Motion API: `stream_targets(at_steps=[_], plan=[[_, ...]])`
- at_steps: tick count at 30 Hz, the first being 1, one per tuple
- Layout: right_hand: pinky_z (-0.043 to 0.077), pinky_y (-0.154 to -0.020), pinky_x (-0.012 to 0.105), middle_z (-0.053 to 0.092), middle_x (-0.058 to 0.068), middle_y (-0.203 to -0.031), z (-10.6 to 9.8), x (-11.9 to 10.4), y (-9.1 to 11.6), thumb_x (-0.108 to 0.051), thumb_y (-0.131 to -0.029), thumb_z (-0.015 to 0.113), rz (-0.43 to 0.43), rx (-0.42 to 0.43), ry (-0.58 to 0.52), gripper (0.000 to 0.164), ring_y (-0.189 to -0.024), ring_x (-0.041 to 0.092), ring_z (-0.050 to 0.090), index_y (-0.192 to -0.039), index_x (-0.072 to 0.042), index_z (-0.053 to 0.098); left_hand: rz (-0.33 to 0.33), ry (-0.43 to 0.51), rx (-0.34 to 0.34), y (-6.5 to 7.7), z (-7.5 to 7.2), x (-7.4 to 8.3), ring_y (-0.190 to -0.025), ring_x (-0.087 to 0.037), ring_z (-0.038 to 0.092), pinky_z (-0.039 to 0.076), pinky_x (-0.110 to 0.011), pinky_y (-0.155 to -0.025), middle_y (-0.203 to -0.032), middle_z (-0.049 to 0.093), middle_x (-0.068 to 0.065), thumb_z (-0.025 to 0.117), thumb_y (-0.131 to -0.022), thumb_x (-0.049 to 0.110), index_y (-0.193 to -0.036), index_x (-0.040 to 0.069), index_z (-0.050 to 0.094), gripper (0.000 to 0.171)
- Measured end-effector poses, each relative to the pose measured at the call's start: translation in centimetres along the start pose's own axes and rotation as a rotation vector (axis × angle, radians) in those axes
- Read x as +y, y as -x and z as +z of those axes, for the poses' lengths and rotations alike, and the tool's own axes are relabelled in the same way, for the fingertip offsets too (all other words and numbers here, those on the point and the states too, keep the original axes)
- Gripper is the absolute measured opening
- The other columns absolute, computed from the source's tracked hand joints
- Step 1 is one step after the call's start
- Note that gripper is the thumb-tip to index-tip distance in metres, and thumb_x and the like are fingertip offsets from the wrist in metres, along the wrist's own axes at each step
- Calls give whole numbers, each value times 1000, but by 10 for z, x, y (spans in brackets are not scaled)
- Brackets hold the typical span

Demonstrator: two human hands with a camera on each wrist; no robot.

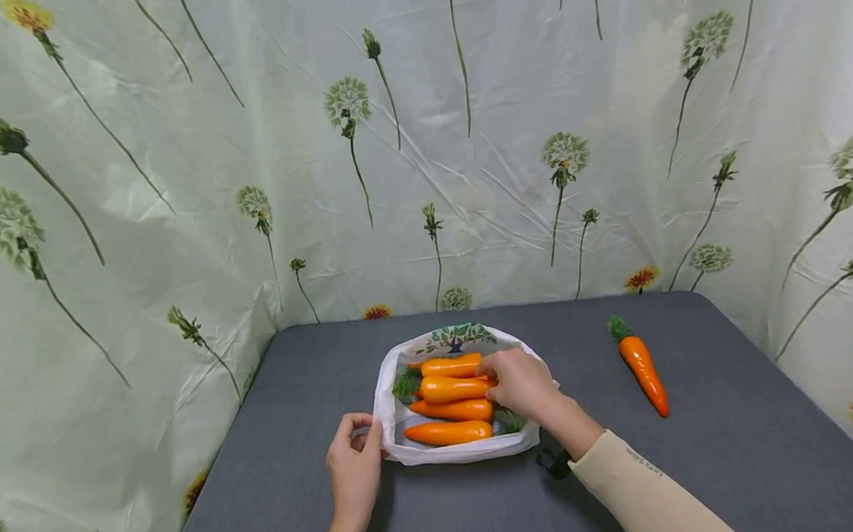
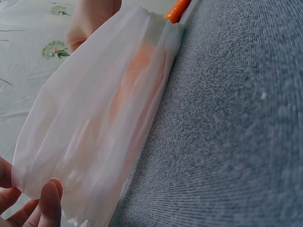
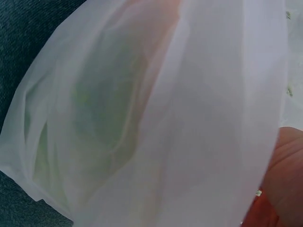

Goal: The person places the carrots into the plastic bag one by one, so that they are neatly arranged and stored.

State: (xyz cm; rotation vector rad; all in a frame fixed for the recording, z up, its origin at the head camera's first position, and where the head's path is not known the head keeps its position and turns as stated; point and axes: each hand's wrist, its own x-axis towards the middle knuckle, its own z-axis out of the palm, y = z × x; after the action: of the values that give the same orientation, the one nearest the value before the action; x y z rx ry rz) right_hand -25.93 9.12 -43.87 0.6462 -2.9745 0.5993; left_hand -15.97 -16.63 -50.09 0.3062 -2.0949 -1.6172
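A white plastic bag (image 1: 466, 455) with its mouth spread wide holds several orange toy carrots (image 1: 450, 433), lying side by side with green tops at both ends. My left hand (image 1: 355, 464) pinches the bag's left edge between thumb and fingers; in the left wrist view its fingertips (image 2: 49, 196) grip the thin plastic. From the right, my right hand (image 1: 524, 385) reaches over the rim and holds a carrot (image 1: 451, 388) by its thick end, inside the bag. The bag's wall covers most of the right wrist view, with only part of that hand (image 3: 288, 177) showing.
Another carrot (image 1: 643, 374) lies on the dark grey table (image 1: 590, 332) to the right of the bag, green top pointing away. A pale curtain (image 1: 432, 240) printed with dandelions hangs behind the table and along both sides.
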Motion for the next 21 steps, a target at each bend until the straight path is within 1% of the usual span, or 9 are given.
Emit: stream_targets(at_steps=[4, 11, 17, 21], plan=[[52, -62, 34, 70, -2, -91, 2, 1, 0, -15, -81, 84, -5, 17, 26, 29, -71, 13, 59, -109, -18, 78, -7, -7, 5, 0, 0, 0, -58, -24, 63, 52, -25, -52, -95, 66, -12, 69, -94, 8, -96, 7, 64, 6], [52, -61, 34, 70, -2, -91, 3, 2, 1, -16, -81, 84, -1, 28, 35, 28, -72, 14, 60, -109, -19, 78, -10, -16, -1, 2, 1, 0, -60, -19, 63, 53, -25, -54, -98, 66, -13, 69, -94, 9, -98, 5, 64, 7], [52, -60, 36, 71, 0, -93, -1, -1, 4, -15, -82, 83, 6, 33, 6, 28, -72, 16, 61, -110, -18, 78, -15, -13, 2, 2, 0, 0, -59, -18, 62, 52, -25, -53, -96, 65, -13, 69, -94, 8, -99, 3, 64, 8], [54, -64, 39, 72, 1, -99, -5, -2, 7, -17, -83, 82, 17, 49, -14, 28, -80, 18, 64, -111, -18, 77, -11, -10, 1, 1, 0, 0, -60, -19, 63, 52, -25, -53, -97, 65, -12, 69, -94, 9, -98, 5, 64, 8]])
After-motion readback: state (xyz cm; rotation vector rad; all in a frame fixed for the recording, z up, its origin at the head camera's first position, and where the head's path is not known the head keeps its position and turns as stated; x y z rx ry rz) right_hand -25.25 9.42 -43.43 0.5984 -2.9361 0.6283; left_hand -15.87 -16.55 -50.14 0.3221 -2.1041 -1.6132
